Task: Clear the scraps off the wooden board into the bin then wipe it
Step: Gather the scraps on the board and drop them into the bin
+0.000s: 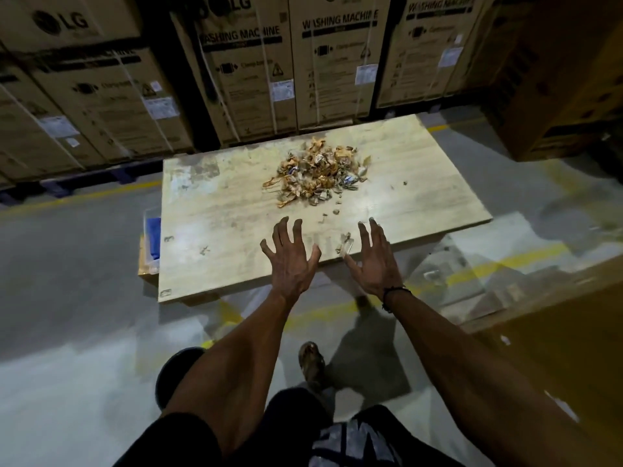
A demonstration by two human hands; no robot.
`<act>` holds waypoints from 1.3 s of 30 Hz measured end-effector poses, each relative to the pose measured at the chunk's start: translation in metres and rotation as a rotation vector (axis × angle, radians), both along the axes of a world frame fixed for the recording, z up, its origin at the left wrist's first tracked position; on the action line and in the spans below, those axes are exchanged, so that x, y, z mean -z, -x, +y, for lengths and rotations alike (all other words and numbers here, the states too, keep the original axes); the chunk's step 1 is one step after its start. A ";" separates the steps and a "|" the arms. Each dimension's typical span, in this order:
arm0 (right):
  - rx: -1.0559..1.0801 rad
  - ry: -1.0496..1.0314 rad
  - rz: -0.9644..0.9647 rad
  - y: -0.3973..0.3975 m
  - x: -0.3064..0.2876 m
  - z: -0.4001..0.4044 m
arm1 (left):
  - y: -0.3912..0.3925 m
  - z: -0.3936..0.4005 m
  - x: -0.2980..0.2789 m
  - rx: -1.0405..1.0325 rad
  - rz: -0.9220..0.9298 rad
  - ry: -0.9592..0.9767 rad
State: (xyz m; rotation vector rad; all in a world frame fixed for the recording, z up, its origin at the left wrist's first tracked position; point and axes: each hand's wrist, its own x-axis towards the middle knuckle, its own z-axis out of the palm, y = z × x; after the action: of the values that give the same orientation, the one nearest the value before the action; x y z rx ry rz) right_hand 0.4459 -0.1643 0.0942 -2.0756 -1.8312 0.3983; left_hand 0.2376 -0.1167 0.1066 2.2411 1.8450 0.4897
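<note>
Hands (291, 264) spread before "LG WASHING MACHINE" cartons (332, 62).

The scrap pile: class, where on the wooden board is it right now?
In the head view, the scrap pile lies right of centre on the wooden board, toward its far edge, beyond both hands.

bare wooden board (215, 210) lies left of the scraps (315, 171); stacked cartons (256, 72) wall off its far edge
</note>
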 end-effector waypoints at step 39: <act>0.015 -0.079 -0.001 -0.035 0.181 0.308 | -0.045 0.283 0.192 -0.219 -0.185 0.052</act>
State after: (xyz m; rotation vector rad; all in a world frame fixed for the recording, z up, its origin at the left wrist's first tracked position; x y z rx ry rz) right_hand 0.4807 0.1438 -0.0865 -2.0353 -1.8007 0.3159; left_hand 0.2825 0.1668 -0.0855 1.8996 1.9890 0.6535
